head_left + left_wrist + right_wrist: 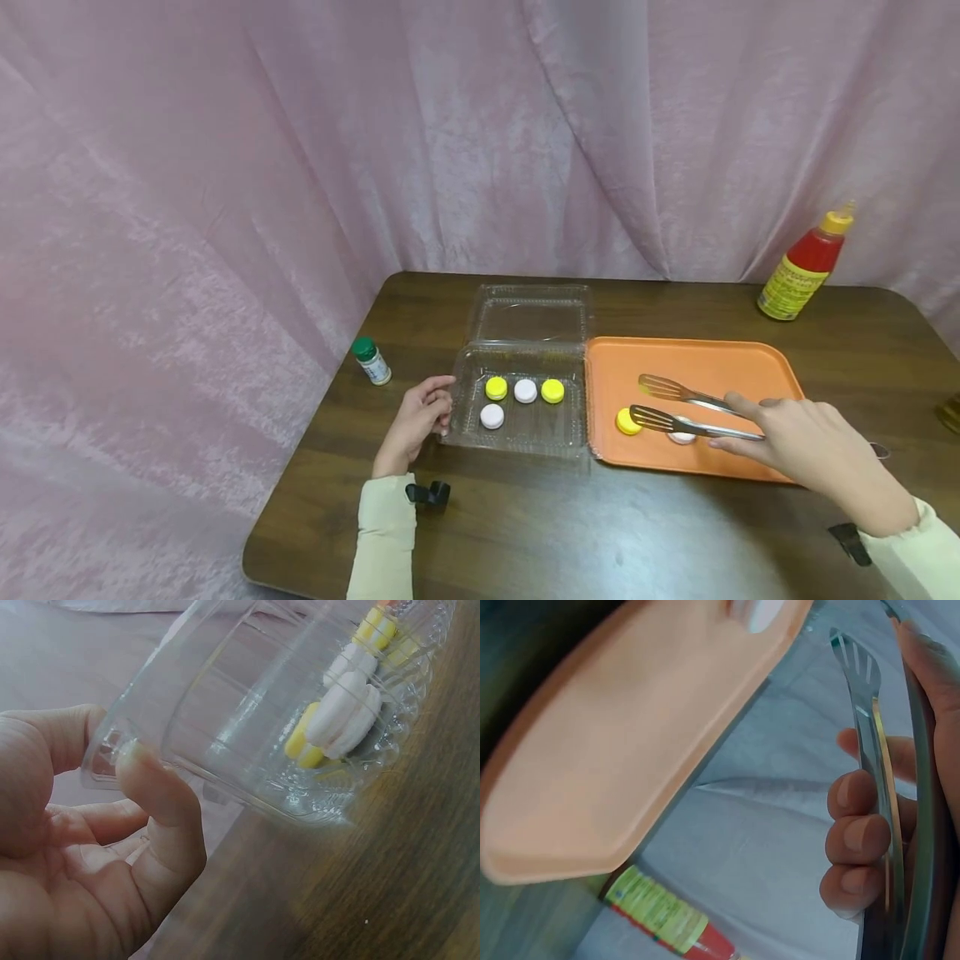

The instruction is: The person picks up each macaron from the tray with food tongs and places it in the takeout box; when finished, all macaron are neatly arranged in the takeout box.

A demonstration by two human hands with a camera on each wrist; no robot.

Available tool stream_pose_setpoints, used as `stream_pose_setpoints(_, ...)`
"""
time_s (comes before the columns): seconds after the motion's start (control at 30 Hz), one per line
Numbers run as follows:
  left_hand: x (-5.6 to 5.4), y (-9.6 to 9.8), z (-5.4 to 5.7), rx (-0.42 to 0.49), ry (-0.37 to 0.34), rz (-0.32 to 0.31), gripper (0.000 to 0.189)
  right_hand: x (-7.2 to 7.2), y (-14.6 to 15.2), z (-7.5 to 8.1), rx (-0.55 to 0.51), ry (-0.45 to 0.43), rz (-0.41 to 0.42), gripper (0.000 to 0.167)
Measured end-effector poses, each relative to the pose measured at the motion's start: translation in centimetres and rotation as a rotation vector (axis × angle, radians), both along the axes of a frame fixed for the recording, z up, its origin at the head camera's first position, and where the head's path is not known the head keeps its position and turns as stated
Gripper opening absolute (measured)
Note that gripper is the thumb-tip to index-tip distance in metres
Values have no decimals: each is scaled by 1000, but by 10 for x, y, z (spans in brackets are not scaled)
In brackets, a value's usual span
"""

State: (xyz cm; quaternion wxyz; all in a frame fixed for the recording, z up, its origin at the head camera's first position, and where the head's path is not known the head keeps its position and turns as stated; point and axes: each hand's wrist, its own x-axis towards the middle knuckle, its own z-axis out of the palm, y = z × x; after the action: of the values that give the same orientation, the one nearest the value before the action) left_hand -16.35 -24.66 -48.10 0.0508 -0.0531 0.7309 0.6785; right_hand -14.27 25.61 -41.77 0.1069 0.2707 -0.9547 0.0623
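A clear plastic clamshell box (547,433) lies with its lid folded back. Its base holds two yellow macarons, one of them at the left (496,387), and two white macarons, one in the front row (492,416). My left hand (420,417) pinches the box's left rim between thumb and finger, clearest in the left wrist view. Metal tongs (866,727) are gripped in my right hand (810,442), their slotted tips apart above an orange tray (712,358). Under the tongs are a yellow macaron (627,422) and a white macaron (682,437), partly covered.
The tray stands against the box's right side. A small green-capped shaker (372,362) is left of the box, near the table's left edge. A red sauce bottle (804,268) stands at the back right, before a pink curtain (487,150).
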Motion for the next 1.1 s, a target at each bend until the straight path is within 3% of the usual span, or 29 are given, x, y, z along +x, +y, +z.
stream_pose_setpoints(0.33, 1, -2, -2, -4, 0, 2, 44, 9, 23, -5, 53, -55, -40, 49)
stream_pose_setpoints(0.57, 3, -3, 0, -13, -18, 9, 44, 10, 26, -6, 43, -38, -11, 39)
stream_pose_setpoints(0.9, 3, -1, 2, -2, -15, 8, 45, 6, 32, -5, 76, 17, 55, 41)
stream_pose_setpoints(1.1, 2, -1, 2, -1, -20, -2, 45, 7, 35, -6, 102, -74, 41, 38)
